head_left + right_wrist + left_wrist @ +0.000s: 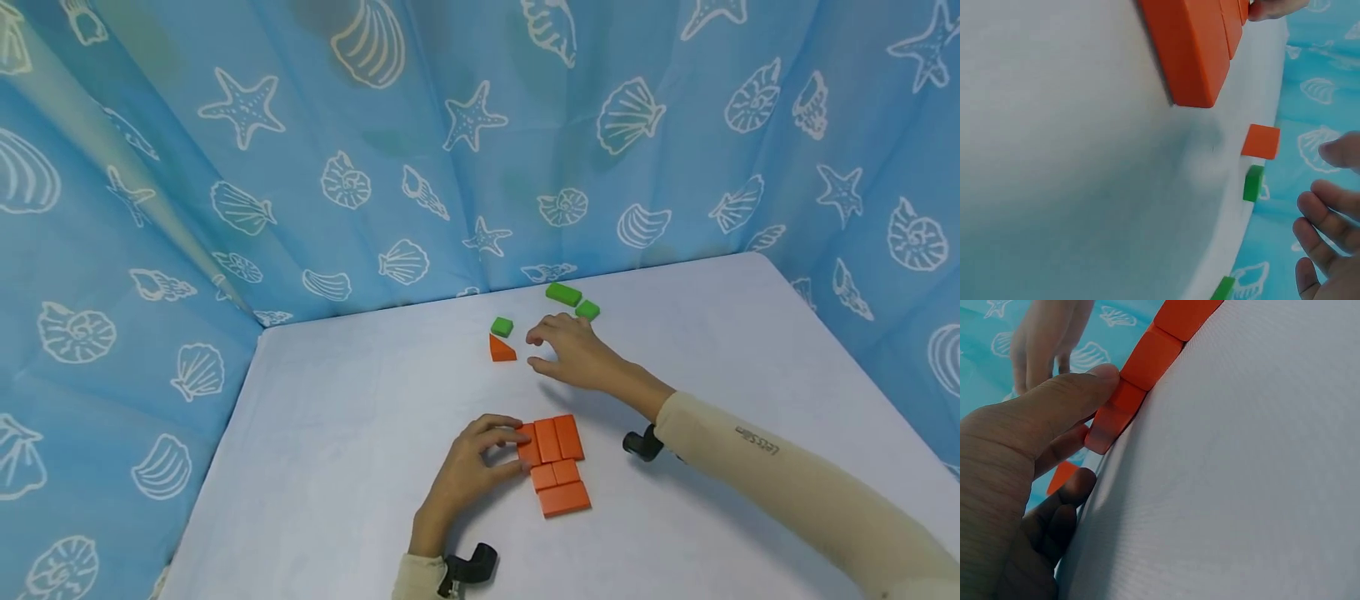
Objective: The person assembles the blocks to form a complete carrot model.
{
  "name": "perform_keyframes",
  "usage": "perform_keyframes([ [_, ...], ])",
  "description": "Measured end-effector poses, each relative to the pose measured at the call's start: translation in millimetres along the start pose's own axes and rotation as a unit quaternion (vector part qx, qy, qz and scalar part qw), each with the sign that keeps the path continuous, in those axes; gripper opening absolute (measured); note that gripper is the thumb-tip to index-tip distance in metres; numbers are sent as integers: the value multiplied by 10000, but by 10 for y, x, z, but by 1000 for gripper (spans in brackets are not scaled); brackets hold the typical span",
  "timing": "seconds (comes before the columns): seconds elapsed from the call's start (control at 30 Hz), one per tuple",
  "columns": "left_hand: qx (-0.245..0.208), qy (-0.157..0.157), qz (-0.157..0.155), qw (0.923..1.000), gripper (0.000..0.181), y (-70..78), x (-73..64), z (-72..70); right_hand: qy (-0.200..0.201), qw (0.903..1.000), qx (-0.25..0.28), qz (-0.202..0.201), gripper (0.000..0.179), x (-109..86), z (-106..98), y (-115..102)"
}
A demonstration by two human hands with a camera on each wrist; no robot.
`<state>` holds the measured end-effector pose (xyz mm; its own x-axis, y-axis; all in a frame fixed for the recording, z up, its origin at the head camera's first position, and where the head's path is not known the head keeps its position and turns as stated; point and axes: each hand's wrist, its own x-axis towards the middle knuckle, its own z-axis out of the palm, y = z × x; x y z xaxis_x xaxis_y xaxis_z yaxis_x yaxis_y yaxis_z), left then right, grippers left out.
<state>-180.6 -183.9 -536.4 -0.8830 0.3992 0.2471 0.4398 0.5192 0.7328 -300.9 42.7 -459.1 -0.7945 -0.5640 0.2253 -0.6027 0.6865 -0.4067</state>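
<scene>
Several flat orange blocks (564, 499) lie fitted together on the white table, two rows wide at the front and more at the back. My left hand (477, 457) pinches the leftmost orange block (528, 446) of this group, its thumb at the near end and index finger at the far side. Beyond the group, an orange wedge block (501, 350) rests on the cloth. My right hand (573, 352) hovers just to the right of the wedge, fingers spread and loosely bent, with nothing between them.
A small green block (502, 327) lies just behind the wedge. Near the back edge are a longer green block (563, 294) and another green block (588, 310). A blue seashell curtain (420, 150) hangs along the back and sides of the table (337, 433).
</scene>
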Motion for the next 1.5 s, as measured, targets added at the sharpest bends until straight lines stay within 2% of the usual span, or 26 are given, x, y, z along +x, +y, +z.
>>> perform_keyframes([
  [0.27,35,-22,-132,9999,30,28,-6,13,-186,9983,-415,374,38,325,206,-48],
  [0.4,55,6,-80,10000,30,18,-25,9,-383,9956,-657,543,39,454,263,-120],
  [0.57,-14,28,66,10000,31,4,-42,34,-497,9915,-945,741,40,549,328,-171],
  [0.73,-107,-10,36,9999,31,10,-65,63,-598,9873,-1147,925,39,590,428,-166],
  [0.97,2,61,168,9998,31,-2,-62,77,-370,9890,-1196,783,33,581,483,-169],
  [1.2,19,-5,100,9999,31,-3,-56,55,-365,9879,-1329,714,43,626,523,-187],
  [1.37,89,61,145,9998,30,-12,-40,24,-266,9911,-1175,562,33,671,511,-191],
  [1.5,145,1,111,9998,31,-7,-11,-14,-152,9949,-898,434,26,601,397,-212],
])
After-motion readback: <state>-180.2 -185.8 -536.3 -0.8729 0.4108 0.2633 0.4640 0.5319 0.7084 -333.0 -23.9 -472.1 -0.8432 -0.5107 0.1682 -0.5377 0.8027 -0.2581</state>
